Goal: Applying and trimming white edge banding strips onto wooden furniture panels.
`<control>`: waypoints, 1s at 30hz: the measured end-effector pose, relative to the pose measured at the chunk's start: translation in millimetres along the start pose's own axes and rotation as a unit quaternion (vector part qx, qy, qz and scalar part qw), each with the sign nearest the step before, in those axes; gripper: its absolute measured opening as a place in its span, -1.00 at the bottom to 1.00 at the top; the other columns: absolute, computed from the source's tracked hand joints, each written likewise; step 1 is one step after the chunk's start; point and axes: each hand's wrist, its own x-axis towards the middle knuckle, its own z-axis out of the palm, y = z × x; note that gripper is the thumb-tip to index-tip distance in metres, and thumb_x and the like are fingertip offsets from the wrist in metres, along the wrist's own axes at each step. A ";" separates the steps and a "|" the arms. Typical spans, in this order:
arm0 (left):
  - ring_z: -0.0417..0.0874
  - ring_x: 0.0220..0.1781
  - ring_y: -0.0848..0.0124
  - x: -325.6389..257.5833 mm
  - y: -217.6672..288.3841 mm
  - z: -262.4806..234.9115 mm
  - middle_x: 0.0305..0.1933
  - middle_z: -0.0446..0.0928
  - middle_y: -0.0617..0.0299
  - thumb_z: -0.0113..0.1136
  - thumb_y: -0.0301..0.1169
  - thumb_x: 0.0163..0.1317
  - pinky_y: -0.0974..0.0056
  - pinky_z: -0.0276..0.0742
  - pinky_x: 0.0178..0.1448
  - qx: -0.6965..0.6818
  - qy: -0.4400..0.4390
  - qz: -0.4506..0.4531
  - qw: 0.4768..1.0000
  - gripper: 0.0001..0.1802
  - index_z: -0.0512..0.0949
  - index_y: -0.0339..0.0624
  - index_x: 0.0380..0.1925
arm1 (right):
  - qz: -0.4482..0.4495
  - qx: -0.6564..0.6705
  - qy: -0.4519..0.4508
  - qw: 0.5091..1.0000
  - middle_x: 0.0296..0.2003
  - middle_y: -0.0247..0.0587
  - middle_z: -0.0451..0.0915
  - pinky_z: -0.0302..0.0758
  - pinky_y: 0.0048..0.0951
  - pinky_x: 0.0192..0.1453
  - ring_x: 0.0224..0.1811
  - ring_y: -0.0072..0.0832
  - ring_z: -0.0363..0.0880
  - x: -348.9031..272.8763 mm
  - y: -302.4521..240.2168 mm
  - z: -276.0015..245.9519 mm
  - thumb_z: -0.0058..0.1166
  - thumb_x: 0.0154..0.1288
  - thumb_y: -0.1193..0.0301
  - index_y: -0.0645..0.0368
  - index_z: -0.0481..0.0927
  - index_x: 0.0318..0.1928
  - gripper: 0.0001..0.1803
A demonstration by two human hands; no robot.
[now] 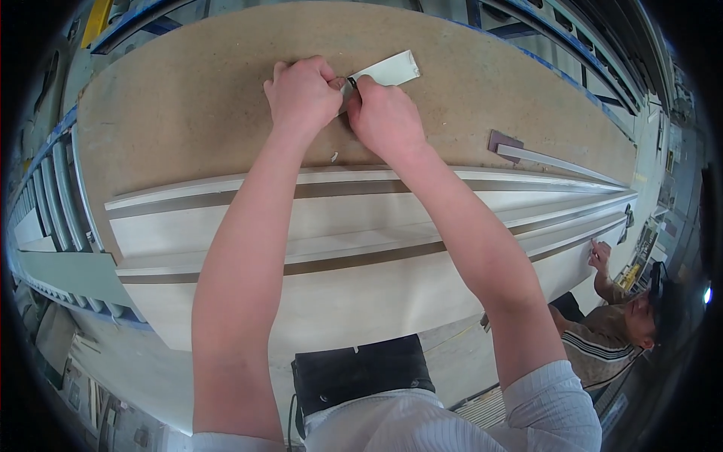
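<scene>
Both my arms reach out over the brown board tabletop (203, 98). My left hand (305, 94) is closed, its fingertips pinched together at the left end of a short flat white strip (393, 69). What those fingers grip is hidden. Close beside it, my right hand (385, 119) is closed too, its fingers curled around a small black piece (352, 82), of which only a bit shows between the hands. The strip lies at a slant on the board, partly covered by my hands, its right end bare and rough-edged.
Long white profiled panels (339, 226) run along the table's near side. A thin white strip (557, 164) rests over a purplish-brown pad (504, 145) at right. Another person (602, 339) stands at the right, a hand by the panels. Metal racks (60, 196) stand left.
</scene>
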 end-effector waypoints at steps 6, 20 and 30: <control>0.55 0.08 0.11 -0.5 0.6 1.9 -0.34 0.71 0.30 0.38 -0.15 0.19 -0.04 0.37 0.20 0.000 0.002 0.004 1.000 -0.81 0.68 0.01 -0.38 | -0.009 0.012 0.016 1.000 -0.43 0.25 0.63 0.58 0.14 -0.21 -0.32 0.19 0.64 -0.5 3.9 1.5 0.07 0.30 0.38 0.29 0.53 -0.29 -0.81; 0.53 0.12 0.18 -6.9 17.2 -2.6 -0.26 0.72 0.29 0.36 -0.23 0.15 0.08 0.37 0.15 0.015 0.008 -0.037 0.999 -0.86 0.70 0.01 -0.36 | 0.012 -0.078 -0.032 0.996 -0.36 0.09 0.71 0.67 -0.05 -0.18 -0.28 0.00 0.74 0.4 -5.7 -2.7 0.00 0.35 0.36 0.21 0.61 -0.21 -0.80; 0.52 0.16 0.20 -6.9 16.6 2.7 -0.23 0.72 0.29 0.37 -0.16 0.20 0.04 0.37 0.17 0.043 0.015 -0.049 0.998 -0.81 0.70 0.01 -0.31 | 0.042 -0.039 -0.053 0.997 -0.37 0.17 0.68 0.62 0.07 -0.14 -0.24 0.08 0.69 -18.9 1.3 -1.4 0.04 0.36 0.30 0.24 0.57 -0.21 -0.76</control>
